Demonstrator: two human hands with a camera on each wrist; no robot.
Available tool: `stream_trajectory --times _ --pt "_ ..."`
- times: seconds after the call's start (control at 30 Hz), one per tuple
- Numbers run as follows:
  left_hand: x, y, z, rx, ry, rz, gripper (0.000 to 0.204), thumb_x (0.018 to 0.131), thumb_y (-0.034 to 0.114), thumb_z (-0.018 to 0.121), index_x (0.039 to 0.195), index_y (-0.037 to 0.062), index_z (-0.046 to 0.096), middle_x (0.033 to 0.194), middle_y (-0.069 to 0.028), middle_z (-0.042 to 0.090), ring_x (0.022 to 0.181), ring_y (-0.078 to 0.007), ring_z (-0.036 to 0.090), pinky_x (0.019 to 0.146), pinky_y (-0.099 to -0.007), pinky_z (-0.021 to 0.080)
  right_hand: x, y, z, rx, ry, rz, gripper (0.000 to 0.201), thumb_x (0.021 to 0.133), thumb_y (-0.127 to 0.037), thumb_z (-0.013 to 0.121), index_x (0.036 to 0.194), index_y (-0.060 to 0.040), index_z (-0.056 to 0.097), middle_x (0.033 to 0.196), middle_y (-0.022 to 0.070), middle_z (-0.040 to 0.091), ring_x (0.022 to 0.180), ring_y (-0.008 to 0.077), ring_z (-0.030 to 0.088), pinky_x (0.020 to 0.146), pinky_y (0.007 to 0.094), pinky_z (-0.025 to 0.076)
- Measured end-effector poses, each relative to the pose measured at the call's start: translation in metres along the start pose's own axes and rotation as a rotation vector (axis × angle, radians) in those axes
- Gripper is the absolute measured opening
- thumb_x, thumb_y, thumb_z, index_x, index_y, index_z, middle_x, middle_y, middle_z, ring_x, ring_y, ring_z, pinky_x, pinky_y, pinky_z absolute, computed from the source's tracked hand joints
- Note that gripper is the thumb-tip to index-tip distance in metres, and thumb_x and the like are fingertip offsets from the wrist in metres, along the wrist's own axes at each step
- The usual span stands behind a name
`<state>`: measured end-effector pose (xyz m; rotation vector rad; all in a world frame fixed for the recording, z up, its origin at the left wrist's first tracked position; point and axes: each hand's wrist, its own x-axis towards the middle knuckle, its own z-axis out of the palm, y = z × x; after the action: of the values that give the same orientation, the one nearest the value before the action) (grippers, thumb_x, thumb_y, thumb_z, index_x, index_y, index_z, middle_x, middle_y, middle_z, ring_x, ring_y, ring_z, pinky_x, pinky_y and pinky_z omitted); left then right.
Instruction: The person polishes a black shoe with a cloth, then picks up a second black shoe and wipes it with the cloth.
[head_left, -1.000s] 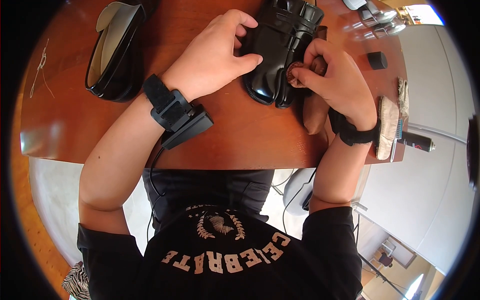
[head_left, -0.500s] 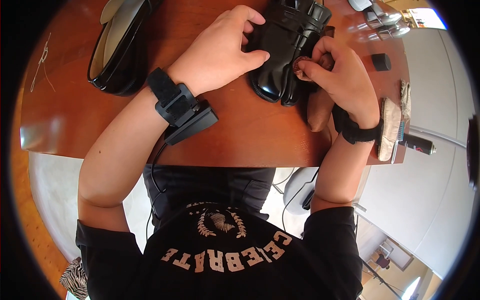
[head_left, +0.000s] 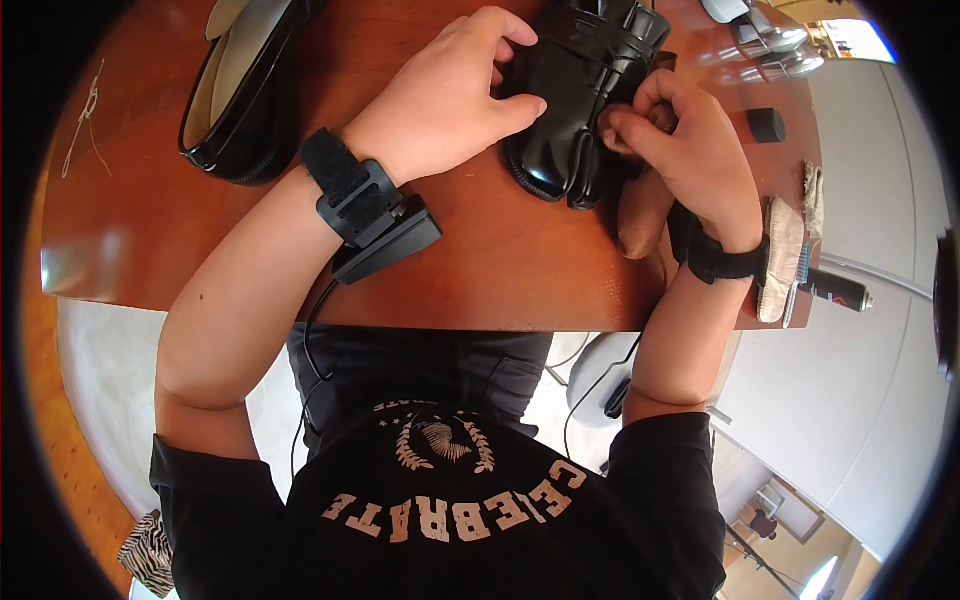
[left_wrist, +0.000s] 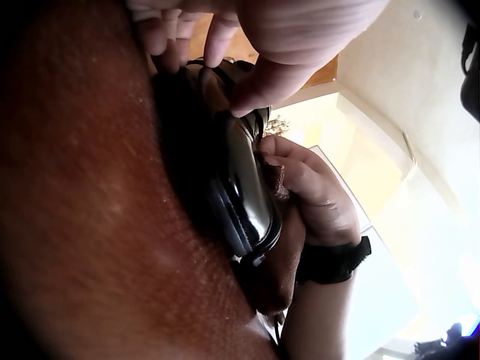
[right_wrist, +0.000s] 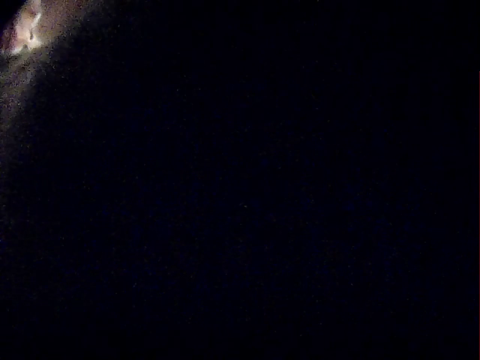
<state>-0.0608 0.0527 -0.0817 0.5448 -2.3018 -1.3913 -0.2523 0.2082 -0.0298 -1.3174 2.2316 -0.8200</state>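
A glossy black split-toe shoe (head_left: 550,130) lies in the middle of the table's far part, toe toward the person. My left hand (head_left: 440,95) rests at its left side, thumb and fingers spread and their tips on the leather. At the shoe's right side my right hand (head_left: 690,140) pinches a crumpled brown cloth-like piece (left_wrist: 279,180) between thumb and fingers, right at the edge of the shoe. Below that hand lies a smooth brown tapered thing (head_left: 643,220), partly covered by the wrist. The right wrist view is almost wholly dark.
Another black shoe (head_left: 250,100) with a beige lining stands at the left, beside a knotted string (head_left: 88,130). On the right are a small black cylinder (head_left: 766,125), a beige pad (head_left: 779,255), a brush (head_left: 800,265) and a black spray can (head_left: 838,287). Shiny metal objects (head_left: 765,40) are at the far right.
The shoes, brown thing and both hands have shifted slightly up and right in the head view. My right hand's pinched brown piece has turned and shows less now. The left hand keeps its pose.
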Motion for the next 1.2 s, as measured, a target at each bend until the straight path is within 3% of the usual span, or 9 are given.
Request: stream_trajectory --times 0.33,0.43,0.53,1.03,1.2 --pt "0.000 0.000 0.000 0.001 -0.002 0.011 0.048 0.090 0.015 0.074 0.133 0.0052 0.053 0.116 -0.0104 0.058 0.098 -0.0171 0.058 0.082 -0.0304 0.051 0.000 -0.002 -0.001 0.009 0.036 -0.010 0.026 0.086 -0.021 0.075 0.081 0.0004 0.061 0.066 0.0063 0.065 0.060 0.0119 0.056 0.058 0.0302 0.043" --pt "0.000 0.001 0.000 0.015 -0.004 0.006 0.048 0.090 0.016 0.074 0.133 0.0052 0.053 0.117 -0.0105 0.058 0.099 -0.0172 0.058 0.082 -0.0306 0.051 0.000 0.004 0.004 0.194 0.010 -0.037 0.026 0.086 -0.020 0.075 0.080 0.0000 0.060 0.065 0.0051 0.062 0.060 0.0116 0.056 0.058 0.0300 0.043" --pt "0.000 0.000 0.000 0.015 0.003 0.007 0.049 0.090 0.016 0.074 0.133 0.0052 0.053 0.117 -0.0106 0.058 0.099 -0.0172 0.058 0.082 -0.0306 0.051 -0.006 -0.006 -0.004 0.037 -0.113 0.021 0.028 0.086 -0.021 0.075 0.079 -0.0007 0.058 0.063 0.0038 0.059 0.060 0.0115 0.056 0.058 0.0300 0.043" --pt "0.001 0.001 -0.001 0.021 -0.008 -0.002 0.050 0.090 0.015 0.074 0.133 0.0044 0.053 0.116 -0.0102 0.058 0.099 -0.0169 0.058 0.081 -0.0303 0.051 0.001 -0.001 0.001 -0.028 0.039 -0.019 0.030 0.084 -0.026 0.076 0.079 -0.0010 0.061 0.064 0.0048 0.060 0.060 0.0130 0.056 0.058 0.0308 0.043" --pt "0.001 0.001 0.000 0.005 0.000 0.003 0.049 0.090 0.015 0.074 0.133 0.0049 0.053 0.116 -0.0107 0.058 0.099 -0.0172 0.058 0.081 -0.0304 0.051 -0.004 -0.003 -0.006 0.012 -0.124 0.046 0.025 0.084 -0.021 0.075 0.080 -0.0011 0.061 0.063 0.0051 0.061 0.060 0.0114 0.058 0.057 0.0302 0.044"
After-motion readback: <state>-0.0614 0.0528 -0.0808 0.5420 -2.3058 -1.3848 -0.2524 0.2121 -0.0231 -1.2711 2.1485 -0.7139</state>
